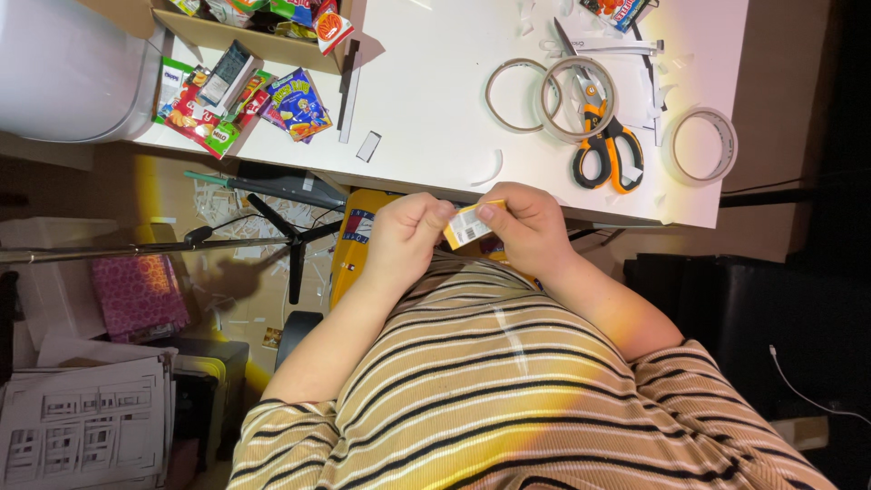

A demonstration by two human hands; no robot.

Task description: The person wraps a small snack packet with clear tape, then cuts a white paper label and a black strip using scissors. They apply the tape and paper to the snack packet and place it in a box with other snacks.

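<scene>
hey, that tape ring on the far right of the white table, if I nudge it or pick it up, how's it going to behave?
The tape ring lies flat on the white table, so a nudge would probably slide it rather than roll it. It looks thin-walled and mostly hollow, so likely light. Stood on edge, its round shape could roll toward the nearby table edge. Paper scraps beside it might stick if any adhesive is exposed.

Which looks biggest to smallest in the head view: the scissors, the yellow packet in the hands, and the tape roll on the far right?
1. Scissors, clearly the longest.
2. Tape roll and yellow packet look much alike; the packet is partly covered by fingers, so I won't rank them.
</scene>
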